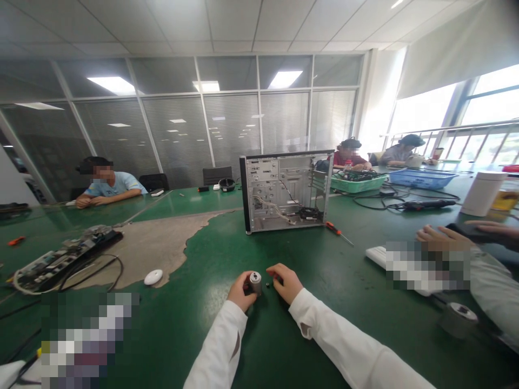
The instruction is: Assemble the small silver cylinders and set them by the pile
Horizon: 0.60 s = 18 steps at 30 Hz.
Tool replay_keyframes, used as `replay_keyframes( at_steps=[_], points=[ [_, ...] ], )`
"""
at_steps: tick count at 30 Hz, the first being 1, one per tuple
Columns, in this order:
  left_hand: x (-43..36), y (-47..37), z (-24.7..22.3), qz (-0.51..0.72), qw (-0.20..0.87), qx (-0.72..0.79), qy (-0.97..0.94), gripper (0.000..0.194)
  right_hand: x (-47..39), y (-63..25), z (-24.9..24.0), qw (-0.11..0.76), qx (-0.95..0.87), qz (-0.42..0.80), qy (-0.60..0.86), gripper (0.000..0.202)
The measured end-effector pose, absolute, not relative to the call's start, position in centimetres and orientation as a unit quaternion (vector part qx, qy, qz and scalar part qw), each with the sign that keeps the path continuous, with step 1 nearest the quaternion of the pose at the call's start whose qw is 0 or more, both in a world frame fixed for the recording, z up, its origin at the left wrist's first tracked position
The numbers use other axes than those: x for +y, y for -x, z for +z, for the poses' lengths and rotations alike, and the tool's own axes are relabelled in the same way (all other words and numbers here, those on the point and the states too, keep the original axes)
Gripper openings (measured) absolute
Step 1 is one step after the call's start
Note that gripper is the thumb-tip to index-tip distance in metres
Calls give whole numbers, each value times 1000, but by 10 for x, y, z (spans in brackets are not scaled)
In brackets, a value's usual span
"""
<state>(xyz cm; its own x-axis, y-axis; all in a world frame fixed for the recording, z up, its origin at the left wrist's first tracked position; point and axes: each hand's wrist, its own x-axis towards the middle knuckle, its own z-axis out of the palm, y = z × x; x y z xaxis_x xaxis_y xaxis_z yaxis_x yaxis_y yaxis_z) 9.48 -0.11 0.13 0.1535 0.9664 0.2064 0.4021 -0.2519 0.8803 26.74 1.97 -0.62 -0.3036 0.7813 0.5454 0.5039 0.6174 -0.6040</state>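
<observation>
My left hand [242, 292] is wrapped round a small silver metal cylinder [255, 286] that stands on the green table, its top face showing dark marks. Just right of the cylinder, a tiny dark part [267, 284] lies on the table. My right hand [286, 282] is beside that part, fingers bent and apart, with nothing visible in them.
An open computer case [286, 192] stands ahead, with an orange screwdriver [334, 229] at its right. A circuit assembly [67, 259] and white disc [153, 277] lie left. At right are a person's hands [444, 237], another cylinder [459, 319] and baskets [421, 178].
</observation>
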Motion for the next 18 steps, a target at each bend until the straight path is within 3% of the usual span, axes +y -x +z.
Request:
replay_keyframes(
  at_steps=[9,18],
  points=[
    [7,-91,-9,423,362,478,-679,46,-2,-255,8,419,-809,200,360,45],
    [4,-89,-12,436,468,416,-646,43,-20,-247,15,377,-824,220,360,40]
  ],
)
